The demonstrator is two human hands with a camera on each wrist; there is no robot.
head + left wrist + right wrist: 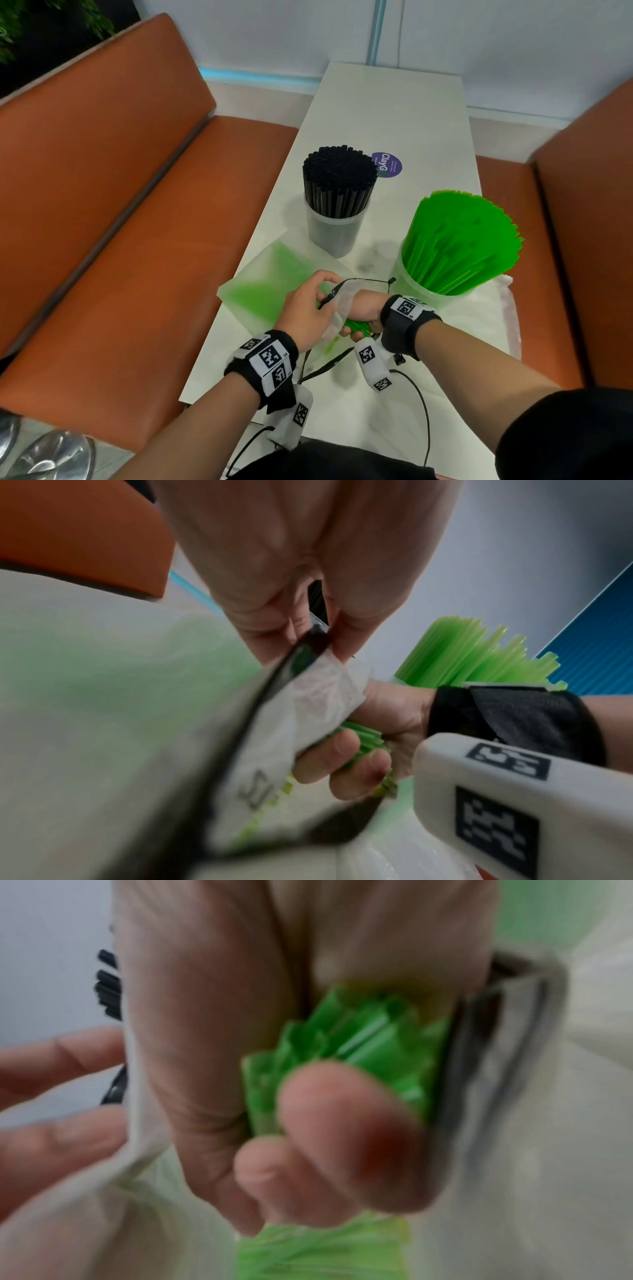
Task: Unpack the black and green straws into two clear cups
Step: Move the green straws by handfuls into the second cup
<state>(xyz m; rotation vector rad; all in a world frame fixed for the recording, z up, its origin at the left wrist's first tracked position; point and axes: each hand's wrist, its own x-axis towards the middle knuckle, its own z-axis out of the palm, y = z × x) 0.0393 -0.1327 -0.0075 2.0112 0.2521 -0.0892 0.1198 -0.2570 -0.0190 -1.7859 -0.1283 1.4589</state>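
- Black straws (337, 178): upright in the far cup (332, 233) on the bench (394, 113). That half looks done.
- Green straws (459, 240): a big fan already stands in the near cup (411, 291), just beyond my right wrist.
- Bag (263, 287): lies flat on the bench to my left, green showing through it, so some straws remain inside.
- Left hand (305, 318): fingers (301, 626) pinch the bag's dark-edged mouth, holding it open.
- Right hand (364, 313): fingers (356, 775) are curled tight round a small bunch of green straws at the bag mouth; the right wrist view shows their cut ends in my fist.
- Judgement: near the end. Left to do: draw this bunch clear, drop it in the green cup, and check the bag for stragglers.
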